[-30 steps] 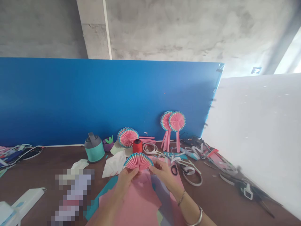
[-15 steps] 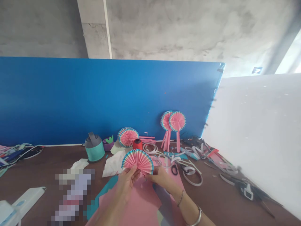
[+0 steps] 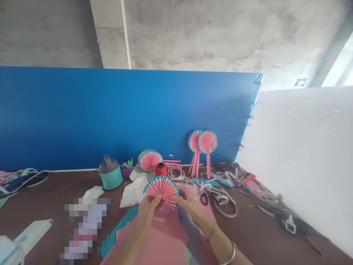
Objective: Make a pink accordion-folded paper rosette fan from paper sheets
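A pink fan (image 3: 162, 187) with blue edges is held up in the middle, above the pink paper (image 3: 162, 239) on the worktop (image 3: 248, 235). Its low middle part is pinched by the left hand (image 3: 149, 208), and that grip is narrow, with the thumb in front. Its right side is held by the right hand (image 3: 191, 206), and that grip is nearly shut on the folds.

The folds look all made, and the fan is spread to about a half round. A full round has not been made, as the two sides are apart. No long strips can be seen on it. Whether the middle is tied cannot be told, as it is partly hidden by the left hand.

Some full round fans (image 3: 208, 142) are stood up by the blue board (image 3: 110, 117), with pink strips (image 3: 209, 165) hanging down. More round fans (image 3: 150, 162) are set lower down, to the left of those, just behind a red spool (image 3: 161, 170). How many there are cannot be told. A teal pot (image 3: 111, 179) and a purple cup (image 3: 127, 170) can be seen farther left.
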`<state>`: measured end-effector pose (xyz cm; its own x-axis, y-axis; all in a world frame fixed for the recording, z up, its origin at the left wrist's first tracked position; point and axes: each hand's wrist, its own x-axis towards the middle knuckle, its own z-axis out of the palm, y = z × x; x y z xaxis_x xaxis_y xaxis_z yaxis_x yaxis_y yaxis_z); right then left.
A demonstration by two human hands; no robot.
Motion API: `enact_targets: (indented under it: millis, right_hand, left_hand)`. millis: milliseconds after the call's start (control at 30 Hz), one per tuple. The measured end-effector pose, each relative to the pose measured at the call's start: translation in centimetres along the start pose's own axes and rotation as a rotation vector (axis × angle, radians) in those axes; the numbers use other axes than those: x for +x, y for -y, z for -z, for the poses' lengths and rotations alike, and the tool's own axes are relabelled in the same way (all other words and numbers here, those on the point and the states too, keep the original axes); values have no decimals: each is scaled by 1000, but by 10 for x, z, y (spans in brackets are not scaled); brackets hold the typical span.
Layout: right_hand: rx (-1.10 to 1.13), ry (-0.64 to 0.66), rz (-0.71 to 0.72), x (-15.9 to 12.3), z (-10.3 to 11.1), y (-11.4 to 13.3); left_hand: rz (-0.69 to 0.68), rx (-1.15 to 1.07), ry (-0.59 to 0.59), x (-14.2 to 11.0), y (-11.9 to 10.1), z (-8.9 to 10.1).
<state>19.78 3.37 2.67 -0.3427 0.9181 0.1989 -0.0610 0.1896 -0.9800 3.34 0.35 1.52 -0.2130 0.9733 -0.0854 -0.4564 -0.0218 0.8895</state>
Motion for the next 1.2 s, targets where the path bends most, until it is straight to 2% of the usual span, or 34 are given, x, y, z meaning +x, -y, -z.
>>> enact_targets:
  millis: [133, 300, 467, 600, 733, 800, 967, 1200]
  right_hand:
    - [140, 54, -43, 1, 0, 0]
    - [127, -78, -43, 3, 0, -4]
    - [131, -73, -22, 2, 3, -3]
    - [97, -126, -38, 1, 4, -3]
    - [133, -109, -27, 3, 3, -5]
    - [140, -172, -25, 5, 3, -7]
    - [163, -343, 0, 6, 4, -10]
    - [253, -313, 10, 6, 4, -6]
  left_hand:
    - [11, 20, -17, 2, 3, -2]
    - [9, 6, 21, 2, 1, 0]
    - [38, -28, 26, 1, -2, 2]
    - [36, 18, 32, 3, 0, 2]
    - [32, 33, -3, 4, -1, 1]
    - [42, 22, -5, 3, -1, 2]
    - [149, 18, 20, 3, 3, 2]
    - [249, 119, 156, -4, 14, 1]
